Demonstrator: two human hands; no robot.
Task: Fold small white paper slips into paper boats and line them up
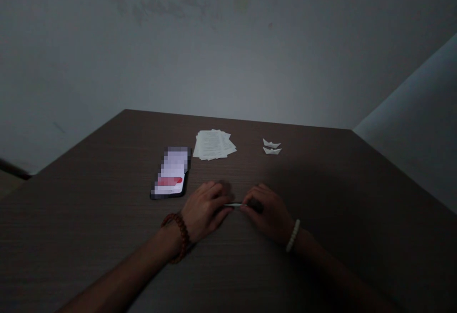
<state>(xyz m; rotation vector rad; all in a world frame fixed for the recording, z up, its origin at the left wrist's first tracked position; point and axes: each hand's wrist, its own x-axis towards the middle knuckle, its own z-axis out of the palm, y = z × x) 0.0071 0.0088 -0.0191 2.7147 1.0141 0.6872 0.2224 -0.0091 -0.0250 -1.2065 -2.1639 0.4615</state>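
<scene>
Between my hands, just above the table, is a thin strip of folded paper [234, 205], seen nearly edge-on. My left hand [206, 206], with a brown bead bracelet at the wrist, pinches its left end between thumb and fingers. The right end is pinched by my right hand [266, 210], which wears a pale bead bracelet. My fingers cover both ends of the paper, so its full shape is hidden. Farther back on the right lie two small white paper boats [272, 151], one behind the other.
A loose stack of printed paper sheets [213, 145] lies beyond my left hand. To its left is a phone [171, 170] with a lit, blurred screen. The dark wooden table [107, 237] meets a wall [221, 65] at its far edge. Light is dim.
</scene>
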